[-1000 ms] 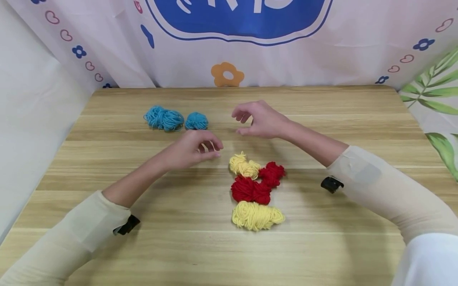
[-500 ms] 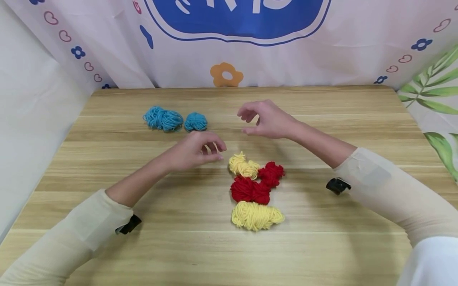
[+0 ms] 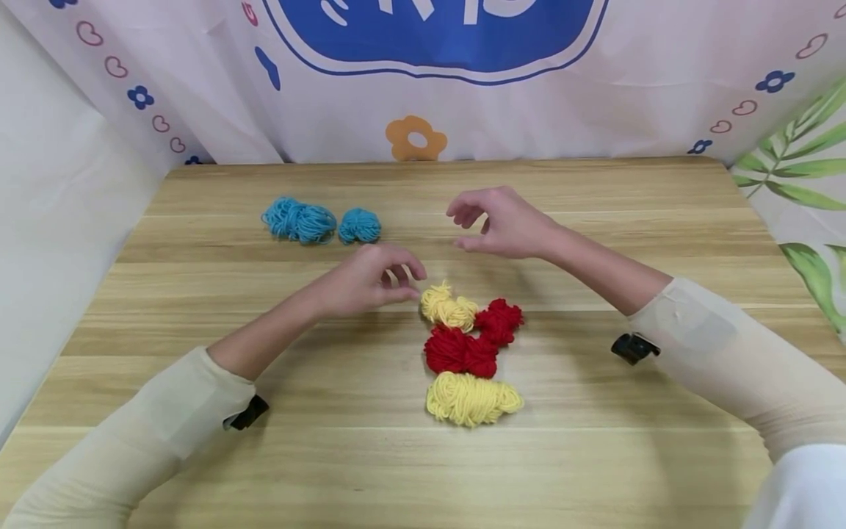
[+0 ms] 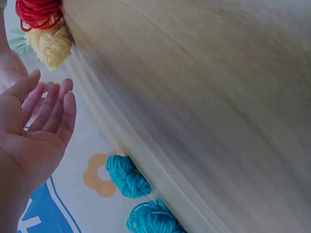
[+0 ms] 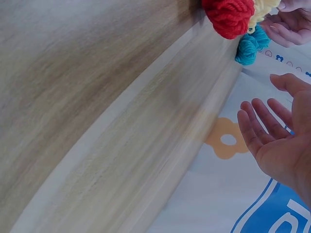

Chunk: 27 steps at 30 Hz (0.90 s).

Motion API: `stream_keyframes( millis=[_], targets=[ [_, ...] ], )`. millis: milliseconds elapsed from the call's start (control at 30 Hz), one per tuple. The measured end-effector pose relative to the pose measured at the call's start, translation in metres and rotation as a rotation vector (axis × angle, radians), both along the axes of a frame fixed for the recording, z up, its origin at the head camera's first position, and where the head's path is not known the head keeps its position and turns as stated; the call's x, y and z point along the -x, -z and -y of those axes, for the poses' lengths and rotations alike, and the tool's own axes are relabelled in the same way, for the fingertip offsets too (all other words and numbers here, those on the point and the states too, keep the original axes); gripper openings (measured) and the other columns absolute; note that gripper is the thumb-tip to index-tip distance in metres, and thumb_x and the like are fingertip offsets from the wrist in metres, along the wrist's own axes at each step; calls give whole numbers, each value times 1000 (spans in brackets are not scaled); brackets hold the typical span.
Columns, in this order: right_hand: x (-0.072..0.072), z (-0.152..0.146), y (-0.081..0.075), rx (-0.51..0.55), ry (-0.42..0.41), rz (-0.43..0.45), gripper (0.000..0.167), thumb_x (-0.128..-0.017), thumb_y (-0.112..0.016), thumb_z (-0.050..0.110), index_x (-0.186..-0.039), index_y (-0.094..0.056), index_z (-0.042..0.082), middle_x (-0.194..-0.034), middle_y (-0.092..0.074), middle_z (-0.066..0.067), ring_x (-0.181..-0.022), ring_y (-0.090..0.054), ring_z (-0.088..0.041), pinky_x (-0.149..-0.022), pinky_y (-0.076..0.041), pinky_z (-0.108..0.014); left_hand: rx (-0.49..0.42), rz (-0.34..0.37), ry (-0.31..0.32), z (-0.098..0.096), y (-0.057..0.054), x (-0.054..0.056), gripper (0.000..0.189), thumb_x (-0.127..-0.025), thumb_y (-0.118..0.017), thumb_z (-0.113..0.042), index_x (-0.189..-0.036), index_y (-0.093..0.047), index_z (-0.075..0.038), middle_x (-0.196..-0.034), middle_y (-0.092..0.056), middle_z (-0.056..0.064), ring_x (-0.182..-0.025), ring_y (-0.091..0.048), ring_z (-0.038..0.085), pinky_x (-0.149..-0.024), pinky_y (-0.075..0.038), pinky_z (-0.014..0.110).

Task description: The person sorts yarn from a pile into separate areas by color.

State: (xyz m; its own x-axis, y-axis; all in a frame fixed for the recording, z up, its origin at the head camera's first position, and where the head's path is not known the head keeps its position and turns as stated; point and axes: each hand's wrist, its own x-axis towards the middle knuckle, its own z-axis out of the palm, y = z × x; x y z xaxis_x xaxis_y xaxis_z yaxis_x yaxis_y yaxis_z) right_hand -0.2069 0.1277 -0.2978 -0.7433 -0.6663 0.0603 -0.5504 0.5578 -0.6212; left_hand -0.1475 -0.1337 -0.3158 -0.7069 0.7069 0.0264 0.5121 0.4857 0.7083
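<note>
In the head view, the left hand (image 3: pixel 371 282) and right hand (image 3: pixel 504 224) are both empty, loosely bent fingers facing each other over the wooden table (image 3: pixel 317 455). Between them and the near edge, 4 skeins lie bunched: the small yellow skein (image 3: pixel 449 307), large red skein (image 3: pixel 460 352), small red skein (image 3: pixel 500 322) and large yellow skein (image 3: pixel 474 400). The long blue skein (image 3: pixel 299 220) and round blue skein (image 3: pixel 360 225) sit together at far left. With the left fingertips just beside the small yellow skein, a low sweep could shove it; loose strands in so tight a cluster could snag and drag a neighbour along. The left wrist view shows that palm bare, but crops the red yarn (image 4: pixel 38 13) at the top and the long blue skein at the bottom. In the right wrist view that palm is bare too; red yarn partly covers yellow, and it is perhaps the small red skein, though the cropping leaves this uncertain.
</note>
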Motion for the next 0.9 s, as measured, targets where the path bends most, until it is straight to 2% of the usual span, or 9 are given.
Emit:
stream_keyframes(
  millis=[533, 900],
  targets=[
    [-8, -13, -1, 26, 25, 14, 35, -89, -78, 7, -122, -68, -1, -111, -73, -18, -106, -69, -32, -83, -60, -44, 42, 10, 7, -7, 1, 1, 24, -90, -82, -6, -112, -72, 0, -110, -74, 11, -92, -70, 19, -77, -60, 34],
    [-16, -23, -1, 17, 42, 24, 38, -89, -80, 7, -123, -67, -1, -112, -73, -18, -106, -70, -32, -84, -60, -45, 53, 22, 16, -13, 5, 3, 30, -88, -84, -9, -115, -73, -2, -112, -74, 8, -95, -70, 20, -79, -60, 35]
  ],
)
